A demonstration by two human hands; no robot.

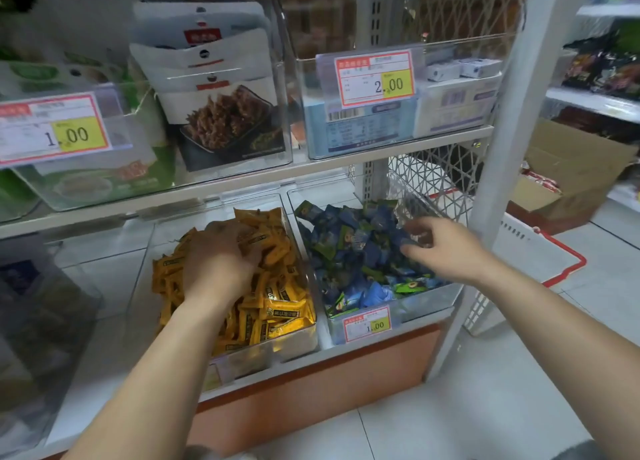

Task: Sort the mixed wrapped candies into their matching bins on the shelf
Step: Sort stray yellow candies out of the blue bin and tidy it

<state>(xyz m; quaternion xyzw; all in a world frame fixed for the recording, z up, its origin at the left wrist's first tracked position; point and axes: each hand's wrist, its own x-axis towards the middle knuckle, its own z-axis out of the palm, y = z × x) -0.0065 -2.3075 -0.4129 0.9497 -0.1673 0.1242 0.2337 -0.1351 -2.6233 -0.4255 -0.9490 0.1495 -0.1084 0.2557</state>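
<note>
Head view, one frame, wide and bent at the edges. Two clear bins sit side by side on the low shelf. The left bin (298, 345) holds yellow candies (277, 307); the right bin (415, 310) holds blue and green candies (353, 251), with a price tag (367, 322) on its front wall.

Left hand (221, 262): back up, fingers bent down into the yellow heap. The fingertips are buried among the wrappers, so I cannot tell whether it grips any.

Right hand (446, 248): just over the back right part of the blue and green heap, fingers loosely bent, thumb held apart, nothing plainly between them. The fingertips are blurred.

Small print on the wrappers is too soft to read. The tag on the left bin's front is mostly hidden behind the left forearm.

The upper shelf carries snack packets (221, 113) in clear boxes. A white post (502, 130) hides part of a white basket (540, 251) with a red rim. A cardboard box (571, 168) stands on the floor at the right.
</note>
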